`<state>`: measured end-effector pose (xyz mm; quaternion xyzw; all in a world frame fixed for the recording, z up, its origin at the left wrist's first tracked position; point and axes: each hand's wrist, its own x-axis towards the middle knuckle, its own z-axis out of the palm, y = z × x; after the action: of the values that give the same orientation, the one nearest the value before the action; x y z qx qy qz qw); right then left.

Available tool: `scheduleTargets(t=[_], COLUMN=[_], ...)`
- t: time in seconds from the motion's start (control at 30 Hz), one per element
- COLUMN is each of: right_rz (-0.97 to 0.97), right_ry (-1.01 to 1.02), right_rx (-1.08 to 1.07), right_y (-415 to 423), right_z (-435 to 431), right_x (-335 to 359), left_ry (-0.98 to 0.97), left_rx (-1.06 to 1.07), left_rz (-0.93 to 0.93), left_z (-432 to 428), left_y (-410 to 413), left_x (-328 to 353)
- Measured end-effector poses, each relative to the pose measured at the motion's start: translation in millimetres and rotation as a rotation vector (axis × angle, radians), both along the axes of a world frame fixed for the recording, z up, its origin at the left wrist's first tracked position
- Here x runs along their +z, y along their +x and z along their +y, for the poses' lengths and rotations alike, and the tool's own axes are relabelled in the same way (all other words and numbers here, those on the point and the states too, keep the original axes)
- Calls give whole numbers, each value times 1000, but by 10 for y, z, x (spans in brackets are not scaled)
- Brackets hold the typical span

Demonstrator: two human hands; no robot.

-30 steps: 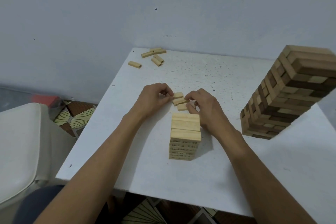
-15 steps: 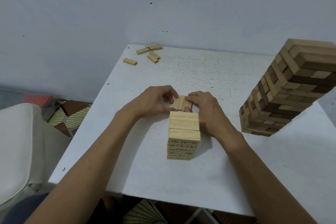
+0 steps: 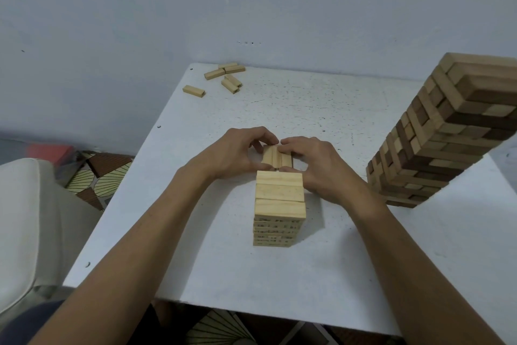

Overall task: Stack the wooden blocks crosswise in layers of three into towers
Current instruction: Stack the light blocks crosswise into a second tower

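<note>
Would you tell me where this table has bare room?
Free: table's near strip before the light tower; far middle between loose blocks and mixed tower. Crowded behind it: left hand and right hand grip three blocks.

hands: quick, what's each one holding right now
Left hand: pinches the left side of the row of three blocks behind the pale tower.
Right hand: pinches the right side of the same row.

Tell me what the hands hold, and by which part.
Together, the left hand and right hand hold three wooden blocks pressed side by side: fingers on the far ends, thumbs on the near ends.
</note>
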<state>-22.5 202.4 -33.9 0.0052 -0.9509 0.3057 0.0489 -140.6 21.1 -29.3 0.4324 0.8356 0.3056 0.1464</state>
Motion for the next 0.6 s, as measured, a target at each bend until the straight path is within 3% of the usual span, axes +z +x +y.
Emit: scheduleTargets(t=[0.6], right_rz=[-35], right_ry=[-82], right_rx=[-37], right_y=[-51], right_z=[51], right_x=[119], left_ry=[19], left_rx=[39], left_rz=[38], left_z=[-25], left_y=[99], left_x=[136])
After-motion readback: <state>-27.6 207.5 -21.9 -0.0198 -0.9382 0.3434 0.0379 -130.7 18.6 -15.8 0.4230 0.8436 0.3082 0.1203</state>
